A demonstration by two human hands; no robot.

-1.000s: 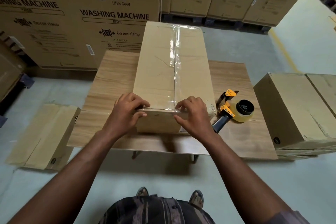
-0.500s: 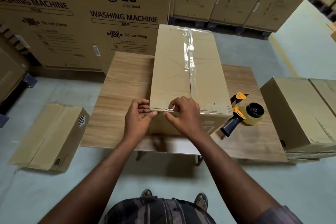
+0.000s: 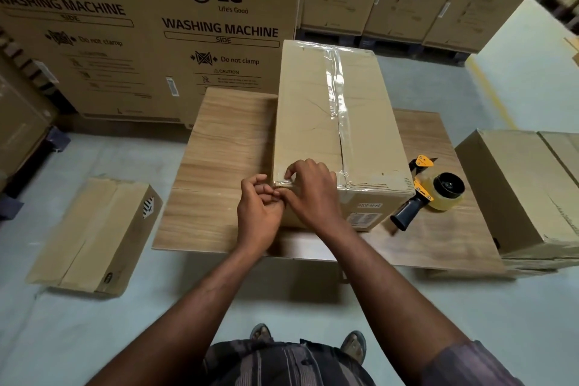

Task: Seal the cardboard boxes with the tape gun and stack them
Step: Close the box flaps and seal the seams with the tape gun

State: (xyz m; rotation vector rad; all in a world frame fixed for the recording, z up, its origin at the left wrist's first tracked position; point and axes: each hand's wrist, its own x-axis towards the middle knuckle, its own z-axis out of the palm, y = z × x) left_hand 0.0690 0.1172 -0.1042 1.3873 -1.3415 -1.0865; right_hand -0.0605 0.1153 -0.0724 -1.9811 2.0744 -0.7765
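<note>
Sealing seemed nearly done: left hand and right hand, fingers curled, pinched clear tape onto the near-left edge of the cardboard box on the table. Stacking would likely need both hands freed.

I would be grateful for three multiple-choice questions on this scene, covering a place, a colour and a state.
1. Where is the tape gun? A on the floor; B on the table, right of the box; C in a hand.
2. Its frame colour? A yellow; B red; C green.
3. The box's top seam is: A gaping open; B stapled; C covered with clear tape.
Answers: B, it lies beside the box, untouched; A, its metal frame is yellow; C, shiny tape runs along the seam.
</note>
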